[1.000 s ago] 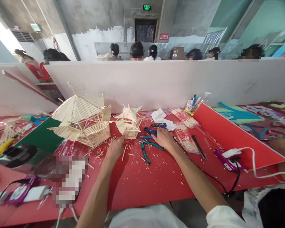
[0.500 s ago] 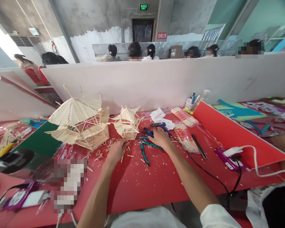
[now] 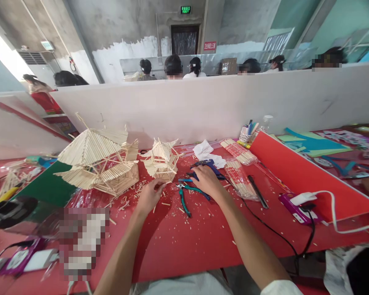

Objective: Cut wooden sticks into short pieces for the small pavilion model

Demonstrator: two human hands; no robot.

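Observation:
My left hand (image 3: 150,196) is closed in a pinch, with a short pale wooden stick (image 3: 168,182) at its fingertips. It is beside the base of a small pavilion model (image 3: 161,157) built of thin sticks. My right hand (image 3: 206,179) curls over a blue hot glue gun (image 3: 213,164); the palm hides part of it. Below that hand, cutting pliers (image 3: 184,200) with teal handles lie spread on the red table. A larger stick pavilion (image 3: 96,159) with a tiered roof is at the left.
Packs of sticks (image 3: 241,180), crumpled white tissue (image 3: 204,149) and a black bar (image 3: 258,191) lie to the right. A red board (image 3: 307,176) leans beside a purple power strip (image 3: 301,209). A black cord crosses the table. Stick scraps litter the middle. A white partition (image 3: 184,106) runs behind.
My left hand has opened out slightly from a tighter fist, showing the stick at its fingertips. My right hand stays at the glue gun. The whole view has shifted slightly.

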